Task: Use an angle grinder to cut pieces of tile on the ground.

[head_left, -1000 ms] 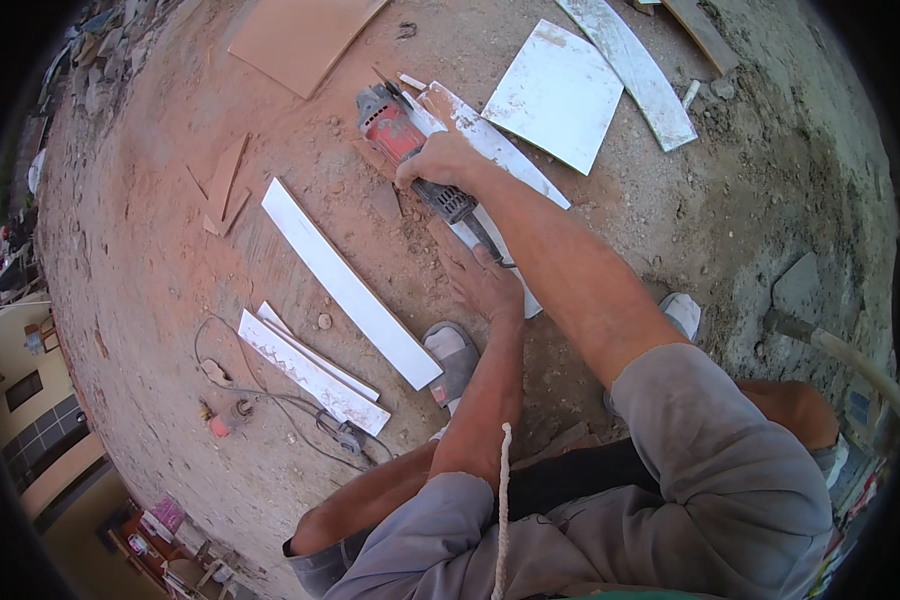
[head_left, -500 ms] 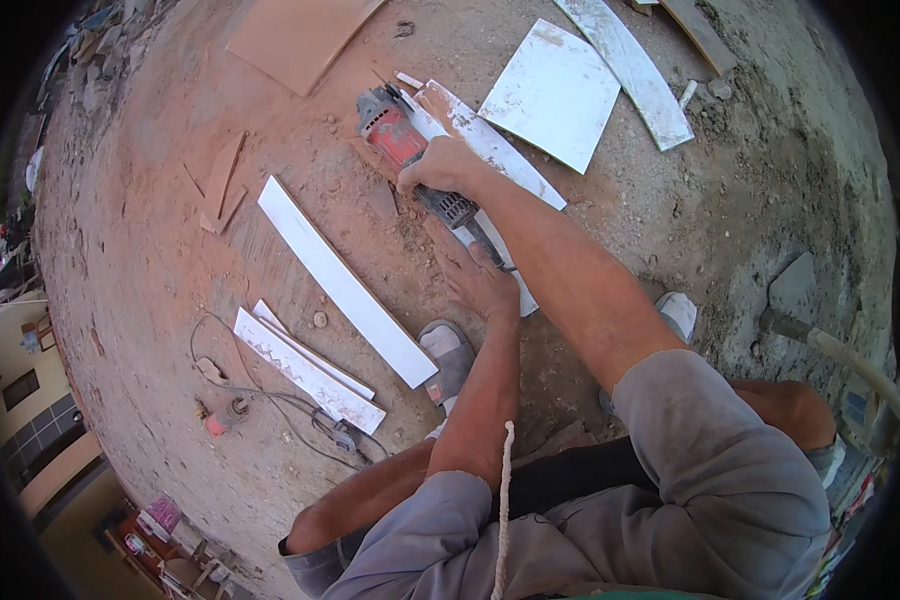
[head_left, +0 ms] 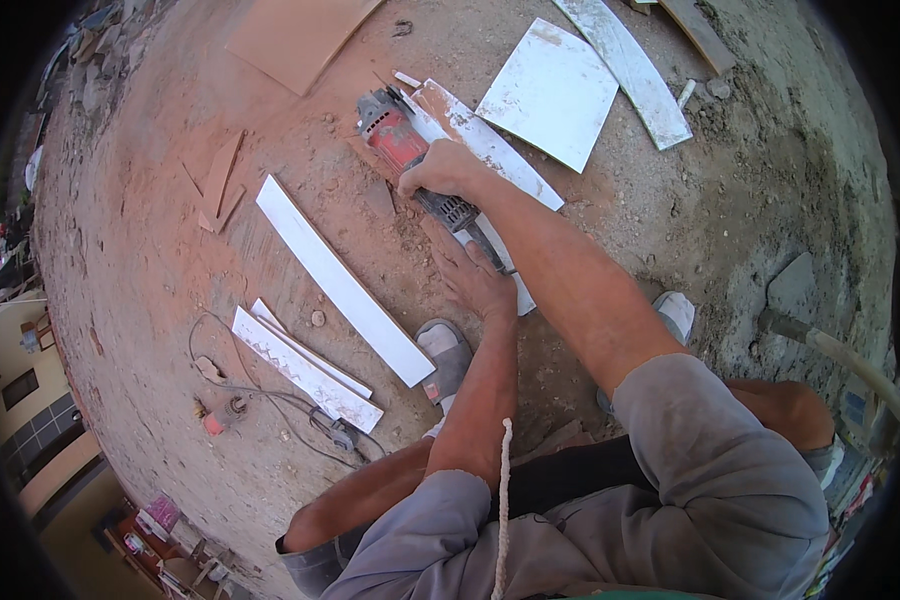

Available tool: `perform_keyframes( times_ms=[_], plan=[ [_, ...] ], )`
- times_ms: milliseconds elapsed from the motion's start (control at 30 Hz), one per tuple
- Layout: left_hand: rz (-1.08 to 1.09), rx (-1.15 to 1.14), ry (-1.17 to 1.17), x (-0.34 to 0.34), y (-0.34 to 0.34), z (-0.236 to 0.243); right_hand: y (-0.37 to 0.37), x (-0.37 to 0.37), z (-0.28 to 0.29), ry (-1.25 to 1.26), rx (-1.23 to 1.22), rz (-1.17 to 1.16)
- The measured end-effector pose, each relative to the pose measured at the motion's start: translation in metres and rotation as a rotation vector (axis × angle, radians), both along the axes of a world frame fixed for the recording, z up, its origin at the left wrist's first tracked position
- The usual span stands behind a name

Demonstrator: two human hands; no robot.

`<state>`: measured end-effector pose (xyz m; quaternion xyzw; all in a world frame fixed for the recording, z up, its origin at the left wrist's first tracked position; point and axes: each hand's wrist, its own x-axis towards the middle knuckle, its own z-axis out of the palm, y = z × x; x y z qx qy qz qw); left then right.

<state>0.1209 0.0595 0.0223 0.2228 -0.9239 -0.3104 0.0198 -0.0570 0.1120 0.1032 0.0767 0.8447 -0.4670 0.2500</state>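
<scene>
A red and black angle grinder [head_left: 395, 140] lies slantwise across a white tile strip [head_left: 505, 165] on the ground, and my right hand [head_left: 440, 168] is wrapped round its body. Its disc end points up and left, at the strip's far end; the cutting edge is mostly hidden by the tool. Below the grinder's rear, my left hand [head_left: 478, 280] rests low with fingers stretched out. It is beside the near end of the strip and the tool's tail; its contact with the tile is partly covered.
A long white strip [head_left: 340, 280] lies to the left, with narrower offcuts [head_left: 305, 365] nearer. A second red tool [head_left: 225, 415] and a cable [head_left: 270, 395] lie beyond. A square tile [head_left: 555, 95], a brown tile [head_left: 300, 40] and a shovel [head_left: 795, 285] surround the spot.
</scene>
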Motion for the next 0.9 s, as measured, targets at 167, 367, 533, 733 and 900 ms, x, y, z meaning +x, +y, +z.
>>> perform_keyframes(
  times_ms=[167,367,533,733,900],
  plan=[
    [0.003,-0.027,-0.009,0.0,-0.001,-0.003,0.0,0.005,0.003,-0.024,0.004,0.003],
    [0.004,-0.027,-0.012,0.0,0.0,-0.004,0.003,0.004,-0.001,-0.03,-0.032,-0.014],
    [-0.008,-0.006,-0.01,0.0,-0.002,-0.001,0.002,0.005,-0.002,-0.025,-0.02,-0.028],
    [0.012,-0.01,-0.003,-0.003,-0.001,0.001,0.004,0.014,-0.002,-0.021,0.015,0.008],
    [0.0,-0.015,0.016,-0.003,-0.001,0.001,0.004,0.016,-0.004,-0.026,0.027,-0.001]
  ],
)
